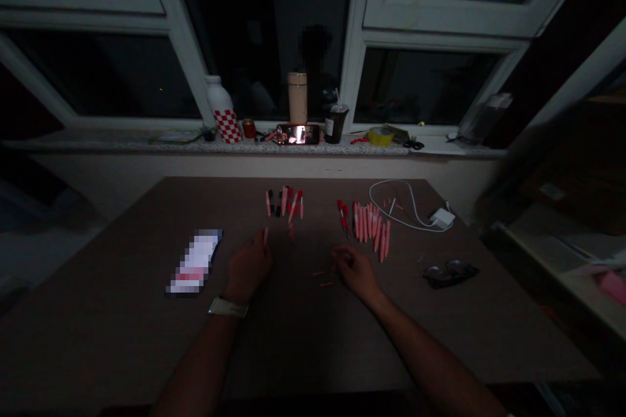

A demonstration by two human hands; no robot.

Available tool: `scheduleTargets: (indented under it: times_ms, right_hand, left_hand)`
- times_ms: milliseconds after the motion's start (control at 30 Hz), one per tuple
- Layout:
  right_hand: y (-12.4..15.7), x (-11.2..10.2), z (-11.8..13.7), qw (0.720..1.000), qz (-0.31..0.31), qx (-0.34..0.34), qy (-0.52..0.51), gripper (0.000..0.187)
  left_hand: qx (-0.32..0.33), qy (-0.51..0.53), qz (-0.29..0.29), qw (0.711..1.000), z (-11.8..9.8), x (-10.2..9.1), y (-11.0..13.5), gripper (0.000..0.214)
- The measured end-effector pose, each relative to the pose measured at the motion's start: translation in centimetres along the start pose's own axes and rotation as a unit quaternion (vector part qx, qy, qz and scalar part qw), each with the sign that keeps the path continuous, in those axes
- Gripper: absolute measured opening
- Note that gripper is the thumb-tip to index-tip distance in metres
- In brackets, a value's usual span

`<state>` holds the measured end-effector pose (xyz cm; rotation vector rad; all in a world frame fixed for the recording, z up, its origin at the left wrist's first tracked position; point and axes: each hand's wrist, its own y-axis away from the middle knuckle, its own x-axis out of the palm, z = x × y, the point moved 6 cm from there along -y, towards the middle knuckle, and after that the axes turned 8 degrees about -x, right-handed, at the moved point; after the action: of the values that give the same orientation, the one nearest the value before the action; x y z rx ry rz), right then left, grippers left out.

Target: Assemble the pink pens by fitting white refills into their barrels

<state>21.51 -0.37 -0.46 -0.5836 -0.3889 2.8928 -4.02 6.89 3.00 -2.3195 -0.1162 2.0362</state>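
Observation:
My left hand (250, 263) rests on the brown table (122, 313) with its fingers curled round a pink pen (265, 235) that sticks up from the fist. A watch is on that wrist. My right hand (353, 268) lies on the table with fingers pinched together; what they hold is too small to make out. Small pink bits (323, 278) lie between my hands. A group of pink, red and black pens (285, 202) lies beyond my left hand. A row of pink pens (370, 224) lies beyond my right hand.
A white charger and cable (430, 216) lie at the far right of the table, with dark glasses (450, 272) nearer. A blurred-out flat item (194, 261) lies on the left. The windowsill holds a checked bottle (222, 111), a tumbler (297, 98), a lit phone (297, 134), a cup and yellow tape.

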Motion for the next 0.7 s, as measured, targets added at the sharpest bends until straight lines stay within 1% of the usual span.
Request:
scheduleTargets:
  times_ms: [100, 233, 433, 700]
  right_hand:
    - [0.1, 0.0, -0.1, 1.0, -0.002, -0.006, 0.003, 0.023]
    - [0.0, 0.1, -0.3, 1.0, 0.0, -0.013, -0.002, 0.024]
    - [-0.1, 0.1, -0.5, 1.0, 0.004, -0.002, 0.002, 0.024]
    - [-0.1, 0.3, -0.2, 1.0, 0.008, -0.006, -0.004, 0.023]
  left_hand:
    - [0.0, 0.002, 0.006, 1.0, 0.0, 0.1, 0.0, 0.044]
    - [0.001, 0.004, 0.0, 1.0, 0.1, 0.0, 0.0, 0.042]
    - [0.017, 0.0, -0.003, 1.0, -0.1, 0.3, -0.3, 0.044]
    - [0.03, 0.015, -0.051, 0.998, -1.0, 0.4, -1.4, 0.043]
